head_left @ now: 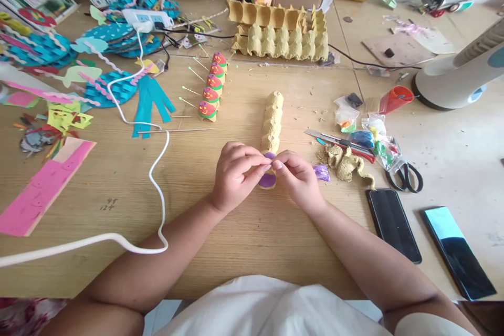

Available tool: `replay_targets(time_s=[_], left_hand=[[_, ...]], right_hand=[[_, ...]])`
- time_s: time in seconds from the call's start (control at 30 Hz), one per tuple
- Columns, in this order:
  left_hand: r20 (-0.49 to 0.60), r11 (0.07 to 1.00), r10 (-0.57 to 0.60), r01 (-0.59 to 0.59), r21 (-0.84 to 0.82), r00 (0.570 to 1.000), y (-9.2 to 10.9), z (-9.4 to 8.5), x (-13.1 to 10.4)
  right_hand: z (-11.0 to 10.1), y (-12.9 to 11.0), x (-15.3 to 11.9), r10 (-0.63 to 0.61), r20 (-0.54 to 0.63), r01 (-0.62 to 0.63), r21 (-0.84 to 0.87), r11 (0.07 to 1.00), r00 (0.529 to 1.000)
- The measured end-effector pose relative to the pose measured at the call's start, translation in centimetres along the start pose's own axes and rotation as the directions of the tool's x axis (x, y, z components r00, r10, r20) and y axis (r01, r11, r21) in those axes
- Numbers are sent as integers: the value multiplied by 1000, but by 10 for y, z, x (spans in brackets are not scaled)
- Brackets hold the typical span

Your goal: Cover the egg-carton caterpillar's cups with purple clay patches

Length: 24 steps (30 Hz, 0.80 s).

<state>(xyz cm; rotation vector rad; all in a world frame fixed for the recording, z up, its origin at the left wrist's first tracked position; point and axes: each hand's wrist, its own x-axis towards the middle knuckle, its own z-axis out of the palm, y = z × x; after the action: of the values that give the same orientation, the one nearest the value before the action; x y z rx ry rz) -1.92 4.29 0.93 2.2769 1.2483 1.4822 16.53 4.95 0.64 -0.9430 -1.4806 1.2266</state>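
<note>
Wooden tabletop [236, 252], strewn with craft supplies. Item: one pale egg-carton strip [271, 128], centre, long axis running straight away from the person; near end under the fingertips, far end beyond them; purple coating [268, 181] on its near end. Left hand [238, 173]: thumb and forefinger pinched closed above the near end. Right hand [297, 177]: likewise pinched, tips meeting the left's; any scrap between is too small to tell. Both hands stand about equally near, one either side of the axis. Just beside the right hand: purple packet [322, 172]. Farther right: craft knife [346, 144], scissors [407, 177]. Left, beyond: red-and-green decorated strip [213, 84].
</note>
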Motion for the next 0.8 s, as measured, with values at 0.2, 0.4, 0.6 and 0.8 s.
replay_targets(time_s=[0.2, 0.4, 0.6, 0.8], left_hand=[[29, 999, -36, 35, 27, 999, -1, 1, 0], [-8, 989, -147, 147, -18, 989, -2, 1, 1], [-51, 956, -294, 293, -31, 954, -6, 5, -3], [17, 904, -401, 398, -155, 916, -6, 10, -4]], right_hand=[[0, -2, 1, 29, -10, -29, -32, 999, 1000], [0, -5, 0, 30, -64, -39, -142, 989, 997], [0, 11, 2, 150, -205, -171, -90, 981, 967], [2, 12, -5, 127, -122, -167, -418, 893, 984]])
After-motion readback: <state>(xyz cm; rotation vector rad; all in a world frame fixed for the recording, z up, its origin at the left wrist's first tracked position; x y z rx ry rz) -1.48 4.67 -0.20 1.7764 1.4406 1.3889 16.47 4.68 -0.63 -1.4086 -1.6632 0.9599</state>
